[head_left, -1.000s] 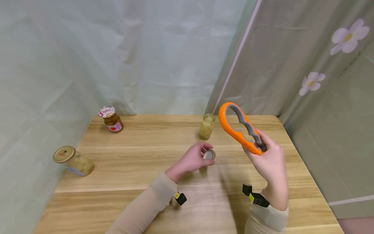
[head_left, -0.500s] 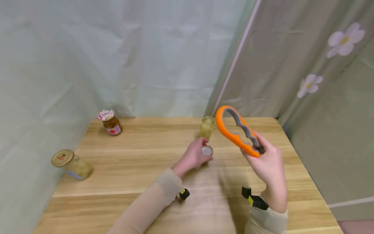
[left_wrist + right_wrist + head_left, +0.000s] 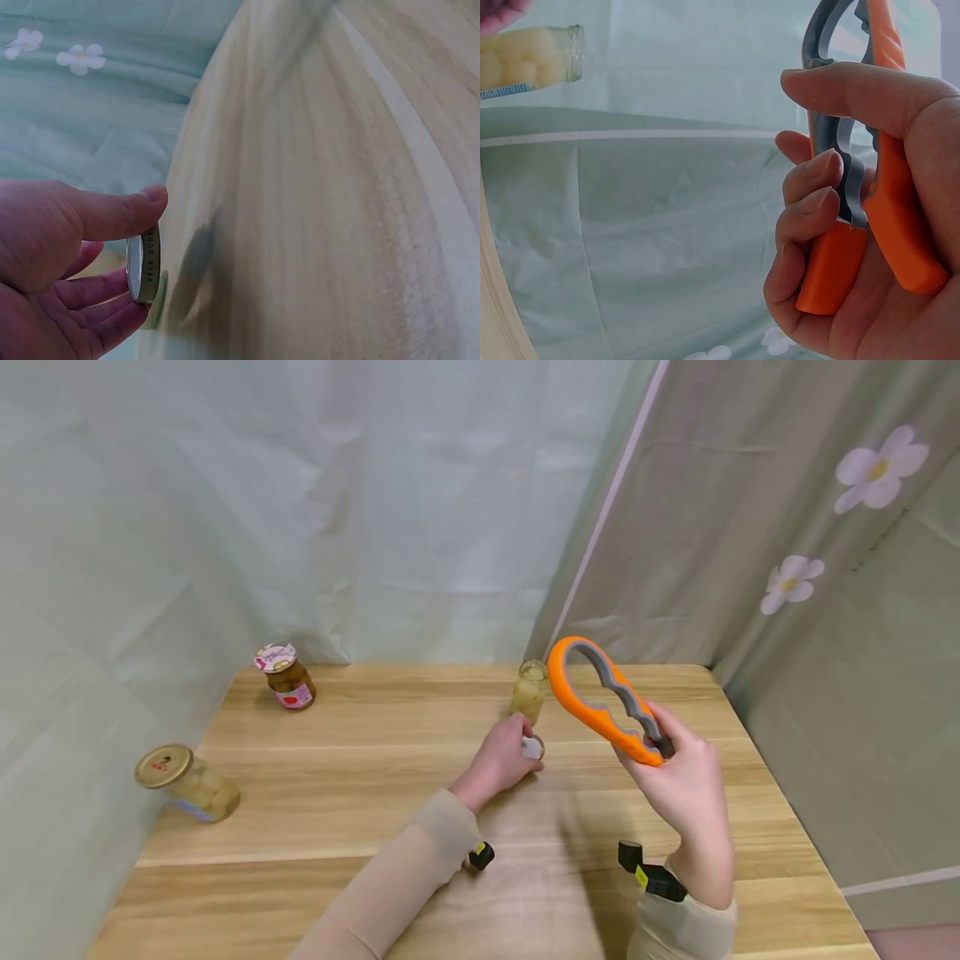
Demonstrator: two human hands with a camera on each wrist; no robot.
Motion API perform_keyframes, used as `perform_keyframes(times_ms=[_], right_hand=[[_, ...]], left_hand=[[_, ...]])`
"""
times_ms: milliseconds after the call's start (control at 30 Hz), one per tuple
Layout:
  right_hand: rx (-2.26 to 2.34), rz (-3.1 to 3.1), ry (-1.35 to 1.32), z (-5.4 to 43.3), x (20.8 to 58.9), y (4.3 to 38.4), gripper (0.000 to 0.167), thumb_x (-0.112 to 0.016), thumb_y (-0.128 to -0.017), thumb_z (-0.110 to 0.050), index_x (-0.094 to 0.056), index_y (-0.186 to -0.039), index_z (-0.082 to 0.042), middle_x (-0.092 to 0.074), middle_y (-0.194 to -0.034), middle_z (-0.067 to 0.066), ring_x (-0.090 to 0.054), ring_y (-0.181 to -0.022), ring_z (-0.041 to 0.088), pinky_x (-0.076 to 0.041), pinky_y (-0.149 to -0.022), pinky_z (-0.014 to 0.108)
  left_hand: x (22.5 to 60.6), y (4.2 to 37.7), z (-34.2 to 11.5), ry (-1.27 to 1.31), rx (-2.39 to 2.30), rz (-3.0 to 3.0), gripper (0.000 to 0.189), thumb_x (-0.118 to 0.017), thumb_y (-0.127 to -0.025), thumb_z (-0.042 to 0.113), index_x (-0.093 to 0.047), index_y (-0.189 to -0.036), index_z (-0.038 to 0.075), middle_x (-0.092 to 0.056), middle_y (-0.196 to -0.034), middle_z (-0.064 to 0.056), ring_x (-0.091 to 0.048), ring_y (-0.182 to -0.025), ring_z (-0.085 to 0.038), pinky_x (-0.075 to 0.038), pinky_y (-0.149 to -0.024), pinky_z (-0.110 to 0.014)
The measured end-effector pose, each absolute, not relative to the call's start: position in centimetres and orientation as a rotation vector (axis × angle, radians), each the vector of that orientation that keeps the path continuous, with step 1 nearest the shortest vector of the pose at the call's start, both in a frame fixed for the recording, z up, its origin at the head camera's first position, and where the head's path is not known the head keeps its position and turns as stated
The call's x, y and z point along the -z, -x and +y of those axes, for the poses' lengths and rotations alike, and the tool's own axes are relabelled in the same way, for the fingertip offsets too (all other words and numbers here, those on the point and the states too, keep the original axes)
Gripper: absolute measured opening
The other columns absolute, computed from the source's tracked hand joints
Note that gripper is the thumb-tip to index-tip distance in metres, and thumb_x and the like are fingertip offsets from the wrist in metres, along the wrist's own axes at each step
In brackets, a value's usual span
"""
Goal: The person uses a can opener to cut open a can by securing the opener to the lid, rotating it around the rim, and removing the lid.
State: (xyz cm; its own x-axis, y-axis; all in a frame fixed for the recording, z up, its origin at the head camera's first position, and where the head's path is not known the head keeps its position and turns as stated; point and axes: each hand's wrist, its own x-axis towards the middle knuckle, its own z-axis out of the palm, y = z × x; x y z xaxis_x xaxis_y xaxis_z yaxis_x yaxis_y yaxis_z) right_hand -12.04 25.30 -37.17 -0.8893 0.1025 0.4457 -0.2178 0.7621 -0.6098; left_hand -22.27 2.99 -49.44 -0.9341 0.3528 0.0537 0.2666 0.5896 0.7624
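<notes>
My left hand [image 3: 501, 754] pinches a small metal jar lid [image 3: 533, 748] by its rim, thumb on one side and fingers on the other. In the left wrist view the lid [image 3: 146, 266] stands on edge above the tabletop. Just beyond that hand is an open glass jar [image 3: 528, 693] of pale, round pieces in liquid, its lower part overlapped by the fingers. My right hand [image 3: 686, 777], raised on the right, grips an orange and grey jar opener [image 3: 594, 717] by its handles. The right wrist view shows fingers wrapped round the opener [image 3: 904, 210].
A gold-lidded jar [image 3: 202, 789] of pale pieces is at the table's left edge. Behind it stands a dark jar [image 3: 291, 683] with a pink and white lid. Curtains [image 3: 435, 510] rise along the back and sides of the wooden table [image 3: 360, 768].
My left hand has moved slightly forward with the lid, closer to the open jar, and the lid's face has turned. The right hand keeps its grip on the opener, nearly still.
</notes>
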Motion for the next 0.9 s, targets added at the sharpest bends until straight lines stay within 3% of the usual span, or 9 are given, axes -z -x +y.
perform_keyframes(times_ms=[600, 900], right_hand=[[-0.936, -2.507, -0.096, 25.1, 37.3, 11.8, 0.042, -0.09, -0.085, -0.012, -0.075, -0.124, -0.017, -0.06, -0.078, 0.0, -0.058, -0.064, 0.019, -0.044, -0.058, 0.025], [-0.951, -2.493, -0.113, 24.8, 37.1, 11.8, 0.043, -0.09, -0.084, -0.009, -0.076, -0.123, -0.02, -0.058, -0.077, -0.001, -0.055, -0.063, 0.016, -0.041, -0.056, 0.023]], left_hand=[[50.4, 22.7, 3.0, -0.624, -1.188, 2.753, 0.043, -0.094, -0.079, 0.003, -0.062, -0.108, 0.005, -0.067, -0.104, -0.008, -0.061, -0.096, -0.026, -0.055, -0.09, -0.04], [50.6, 23.3, 3.3, -0.624, -1.07, 2.848, 0.041, -0.096, -0.081, 0.017, -0.065, -0.107, 0.01, -0.07, -0.104, -0.006, -0.057, -0.096, -0.028, -0.052, -0.086, -0.042]])
